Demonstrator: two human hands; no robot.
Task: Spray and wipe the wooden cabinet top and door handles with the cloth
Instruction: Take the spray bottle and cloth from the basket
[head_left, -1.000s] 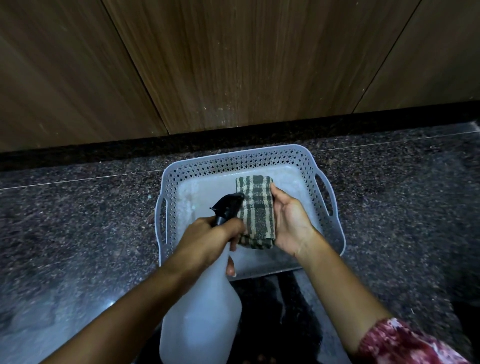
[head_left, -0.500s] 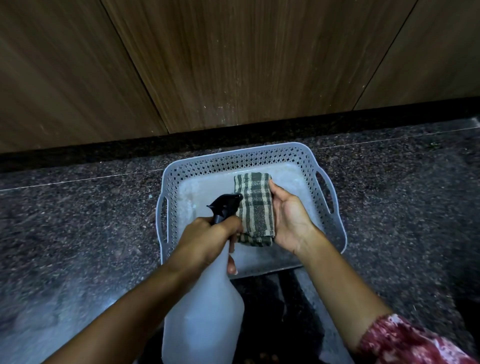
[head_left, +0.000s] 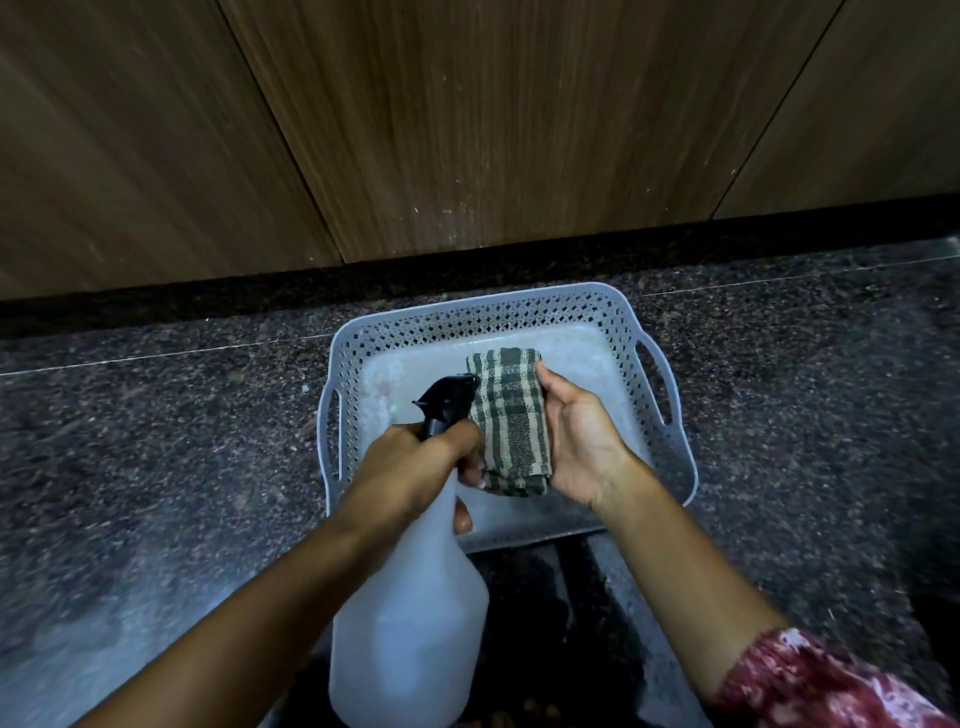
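Left hand (head_left: 410, 470) wrapped around neck of bottle (head_left: 410, 618), black nozzle (head_left: 447, 402) aimed toward 1 o'clock at cloth (head_left: 511, 421). Right hand (head_left: 584, 441) cupping folded cloth, thumb pressed on top, above basket (head_left: 670, 405). Wooden doors (head_left: 467, 130) at 12 o'clock.

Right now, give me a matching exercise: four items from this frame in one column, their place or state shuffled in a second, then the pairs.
Items
1. white translucent plastic spray bottle with black trigger head
2. green-and-cream checked folded cloth
3. grey perforated plastic basket
4. brown wooden cabinet doors

Place or state
A. rests on the speckled dark granite floor
B. gripped at the neck by the left hand
C. stand behind the basket, shut
D. lies across the right hand

Pairs: 1-B, 2-D, 3-A, 4-C
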